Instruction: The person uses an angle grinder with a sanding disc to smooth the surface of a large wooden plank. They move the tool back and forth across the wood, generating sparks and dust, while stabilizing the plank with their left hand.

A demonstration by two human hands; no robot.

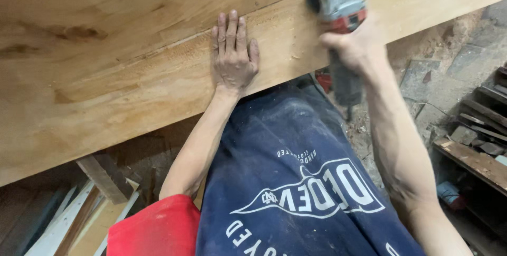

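A large pale wooden board [116, 66] fills the upper half of the head view, its edge running diagonally. My left hand [233, 55] lies flat on the board near its edge, fingers straight and close together. My right hand [355, 45] grips a grey and red angle grinder [339, 2], whose disc end rests on the board's surface further right. The grinder's dark body extends down below my fist.
I wear a dark blue apron with white print [301, 182] over a red sleeve [158, 229]. Wood offcuts and planks [90, 203] lie under the board at lower left. Dusty floor and stacked timber scraps [475, 140] sit at right.
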